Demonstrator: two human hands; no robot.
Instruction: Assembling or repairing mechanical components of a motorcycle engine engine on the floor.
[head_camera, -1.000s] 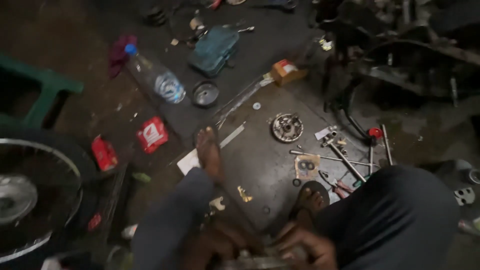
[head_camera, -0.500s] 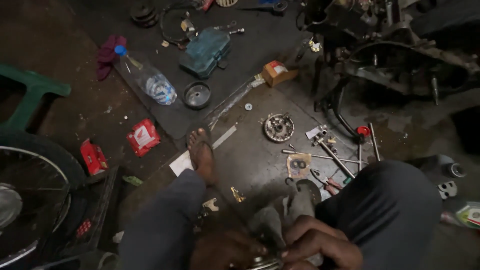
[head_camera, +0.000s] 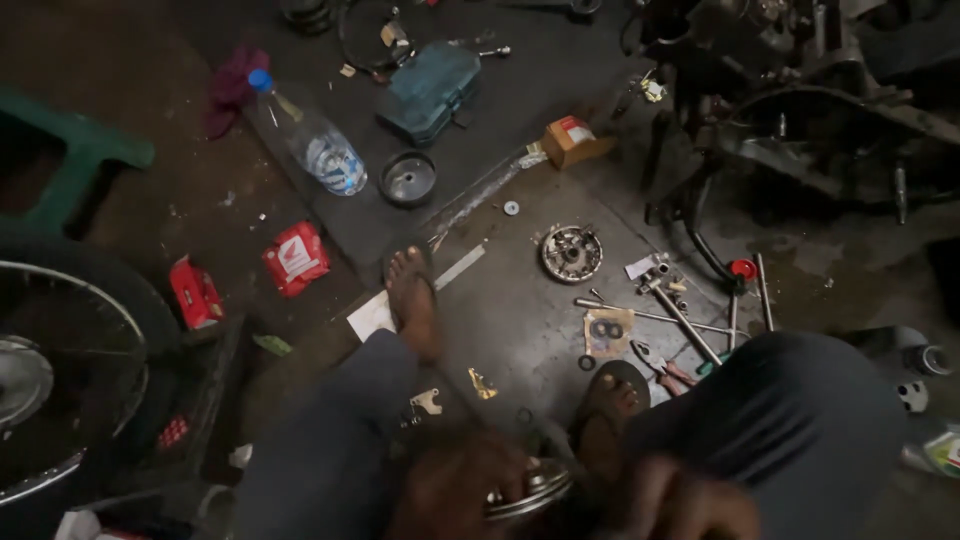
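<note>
My left hand is at the bottom edge between my knees, blurred, its fingers closed on a round ribbed metal part. My right hand is just right of that part, also blurred and cut off by the frame; whether it touches the part is unclear. My feet in sandals rest on the grey floor mat ahead of the hands. A round clutch-like disc lies on the mat farther out.
A plastic bottle, a round metal cup, a teal tool case, a small orange box and red packets lie on the floor. Wrenches and pliers lie right. A wheel stands left, a motorcycle frame upper right.
The view has shifted, so floor items sit lower in the picture. My right hand has slid down and right toward the frame's edge; the left hand stays on the metal part.
</note>
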